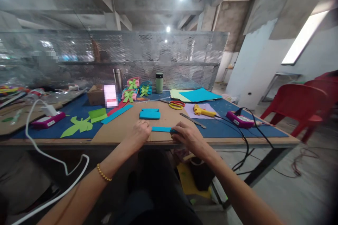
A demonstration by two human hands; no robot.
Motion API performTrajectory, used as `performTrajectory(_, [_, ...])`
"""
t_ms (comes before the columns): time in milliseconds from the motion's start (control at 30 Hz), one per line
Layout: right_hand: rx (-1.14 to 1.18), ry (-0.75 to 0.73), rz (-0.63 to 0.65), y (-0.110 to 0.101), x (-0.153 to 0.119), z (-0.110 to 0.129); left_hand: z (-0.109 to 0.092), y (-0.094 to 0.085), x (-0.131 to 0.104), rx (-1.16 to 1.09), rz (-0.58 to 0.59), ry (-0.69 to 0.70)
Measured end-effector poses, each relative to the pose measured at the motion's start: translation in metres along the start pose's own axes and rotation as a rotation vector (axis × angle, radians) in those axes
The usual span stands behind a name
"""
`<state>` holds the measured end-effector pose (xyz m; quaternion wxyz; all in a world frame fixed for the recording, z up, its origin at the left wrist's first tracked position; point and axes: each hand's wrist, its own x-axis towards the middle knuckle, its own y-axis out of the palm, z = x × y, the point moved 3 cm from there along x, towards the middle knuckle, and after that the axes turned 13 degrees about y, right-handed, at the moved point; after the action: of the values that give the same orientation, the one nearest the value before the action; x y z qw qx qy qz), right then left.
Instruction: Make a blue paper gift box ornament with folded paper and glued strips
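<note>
A narrow blue strip (161, 129) lies across the front of the cardboard sheet (118, 128), gripped at both ends. My left hand (141, 132) is closed on its left end, with the fingertips partly hidden. At the other end, my right hand (187, 134) pinches the strip between thumb and fingers. Just beyond the strip sits a folded blue piece (149, 114), touched by neither hand. To the right of it lies a grey metal blade-like tool (192, 120). Red-and-yellow scissors (176, 104) rest farther back on the cardboard.
A yellow glue gun (204, 111) lies on purple sheet (190, 107), its cord running past a purple power strip (240, 120). Green cut-outs (79, 126) and a long blue strip (117, 114) are at left. Bow-decorated pieces (129, 95), a green bottle (159, 83) and blue sheets (200, 94) stand behind.
</note>
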<state>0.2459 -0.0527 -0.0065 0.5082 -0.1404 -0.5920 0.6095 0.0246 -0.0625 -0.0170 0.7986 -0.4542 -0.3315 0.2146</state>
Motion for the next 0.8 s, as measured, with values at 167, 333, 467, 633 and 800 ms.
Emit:
performTrajectory(167, [-0.263,-0.079,0.031,0.005,0.015,-0.003,0.002,0.005,0.001,0.029,-0.026,0.039])
performTrajectory(333, [-0.352,-0.210,-0.004,0.004,0.016,0.001,0.005,0.005,0.002,-0.020,-0.044,-0.019])
performTrajectory(467, [-0.327,-0.168,-0.075,0.003,0.018,-0.002,0.010,0.005,0.005,-0.176,-0.075,-0.121])
performTrajectory(633, [-0.187,-0.028,0.031,0.007,0.031,-0.013,0.027,0.011,0.008,-0.435,-0.067,-0.166])
performTrajectory(800, [-0.083,0.142,0.192,0.003,0.046,-0.018,0.048,0.018,0.014,-0.706,0.022,-0.254])
